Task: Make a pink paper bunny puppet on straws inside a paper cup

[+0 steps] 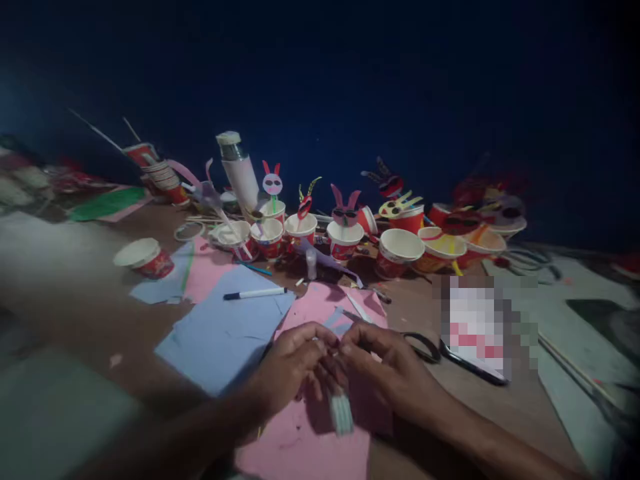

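My left hand [300, 363] and my right hand [387, 363] are brought together over the pink sheet [310, 450], thumbs and forefingers pinched tip to tip; whether a part is clamped between them, I cannot tell. A pale, banded piece [342, 415], blurred, is located directly below my fingertips, above the pink sheet; its attachment is not discernible. Obstructions: scissors [424, 347] lie immediately beyond my right hand, blades partly on the pink sheet, loops toward the right. A dark-edged device [475, 368], its face obscured, lies to the right of the loops. On my left, the blue sheet [220, 340] adjoins the pink sheet and carries a capped marker [255, 293]. A small bottle [311, 264] stands beyond the pink sheet. Across the rear, a row of paper cups [401, 247] limits forward clearance, several fitted with rabbit-eared figures [273, 183]. A tall flask [241, 177] leans behind the row; a separate tilted cup [145, 257] sits at far left.
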The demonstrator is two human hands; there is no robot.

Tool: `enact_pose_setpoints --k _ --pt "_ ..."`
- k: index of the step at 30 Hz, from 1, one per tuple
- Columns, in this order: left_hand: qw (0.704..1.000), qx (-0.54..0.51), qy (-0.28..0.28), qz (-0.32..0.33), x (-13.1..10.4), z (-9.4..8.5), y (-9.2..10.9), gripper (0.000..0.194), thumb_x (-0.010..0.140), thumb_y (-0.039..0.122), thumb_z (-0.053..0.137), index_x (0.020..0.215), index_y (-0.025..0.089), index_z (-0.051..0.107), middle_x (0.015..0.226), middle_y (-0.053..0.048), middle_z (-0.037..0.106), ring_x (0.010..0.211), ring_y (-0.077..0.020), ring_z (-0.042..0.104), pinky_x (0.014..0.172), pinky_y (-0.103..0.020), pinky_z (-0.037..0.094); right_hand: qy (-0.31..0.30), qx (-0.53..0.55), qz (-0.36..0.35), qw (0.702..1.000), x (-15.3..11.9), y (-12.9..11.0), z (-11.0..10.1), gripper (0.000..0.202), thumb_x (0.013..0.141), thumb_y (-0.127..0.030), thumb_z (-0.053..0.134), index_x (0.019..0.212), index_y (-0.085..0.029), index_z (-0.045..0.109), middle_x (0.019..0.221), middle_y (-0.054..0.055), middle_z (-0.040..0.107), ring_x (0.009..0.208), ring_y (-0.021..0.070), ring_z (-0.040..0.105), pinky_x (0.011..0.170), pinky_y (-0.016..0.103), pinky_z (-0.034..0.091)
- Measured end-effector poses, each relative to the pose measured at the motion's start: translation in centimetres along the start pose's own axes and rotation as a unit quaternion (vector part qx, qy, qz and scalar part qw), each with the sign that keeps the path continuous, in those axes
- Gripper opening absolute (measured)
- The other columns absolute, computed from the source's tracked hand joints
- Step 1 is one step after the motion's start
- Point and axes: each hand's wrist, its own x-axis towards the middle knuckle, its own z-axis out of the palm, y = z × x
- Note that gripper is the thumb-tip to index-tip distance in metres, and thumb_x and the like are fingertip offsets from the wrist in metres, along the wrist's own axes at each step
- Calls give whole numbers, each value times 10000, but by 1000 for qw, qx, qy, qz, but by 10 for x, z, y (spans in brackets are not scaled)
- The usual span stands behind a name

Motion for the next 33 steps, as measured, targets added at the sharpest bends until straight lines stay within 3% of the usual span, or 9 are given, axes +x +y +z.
enact_pose_setpoints --k 3,8,12,19,22,24,27,30,33 --pt "1000 0 -17 4 -1 1 0 96 754 182 455 832 127 473 667 -69 653 552 -135 596 469 -204 367 3 10 20 1000 1 8 4 256 878 -334 422 683 -170 455 603 -29 501 554 95 451 542 219 353" --pt "999 36 -28 7 -4 4 3 169 625 80 567 778 116 507 678 -39 633 589 -107 580 524 -194 392 49 -44 33 997 0 11 6 336 876 -392 392 613 -184 384 561 -41 425 517 89 375 492 219 311" --pt "998 67 1 5 -4 9 5 159 640 164 627 713 120 494 587 -15 607 515 -93 559 476 -179 379 69 -84 25 994 1 10 7 362 860 -405 414 577 -184 367 545 -48 379 520 89 346 482 219 289" --pt "995 89 -6 55 -1 7 5 163 747 277 567 696 131 517 580 -27 634 424 -72 522 394 -159 358 67 -75 -16 995 0 8 4 332 879 -387 395 637 -170 463 590 -29 463 558 98 438 537 221 350" --pt "996 65 6 61 -1 2 7 145 741 269 578 695 144 521 517 22 584 399 -67 502 393 -160 385 47 -60 -39 996 -1 6 5 226 863 -372 438 955 -179 511 788 5 560 693 124 525 631 239 405" --pt "996 52 14 65 -1 -2 9 148 738 265 588 685 143 524 514 31 566 417 -68 510 414 -162 403 28 -69 -51 996 -2 6 6 299 825 -358 508 1077 -200 474 906 18 580 794 145 542 698 257 412" --pt "994 53 12 92 -3 -7 12 147 760 267 564 701 134 541 602 -6 613 477 -85 552 459 -178 425 -16 -81 -40 996 -3 7 9 285 777 -311 580 1033 -208 510 917 5 584 843 156 529 731 259 401" --pt "987 99 15 123 -7 -11 17 151 787 256 520 733 124 568 656 -40 634 507 -106 572 477 -203 436 -40 -40 -10 998 -4 10 11 151 813 -276 532 938 -192 529 840 -8 570 772 133 517 669 234 398" --pt "968 165 68 174 -10 -13 21 127 775 207 513 717 121 586 776 -60 625 533 -95 559 473 -197 421 -35 -16 8 999 -3 13 12 144 869 -285 440 860 -177 535 752 -16 539 665 104 474 592 215 369"
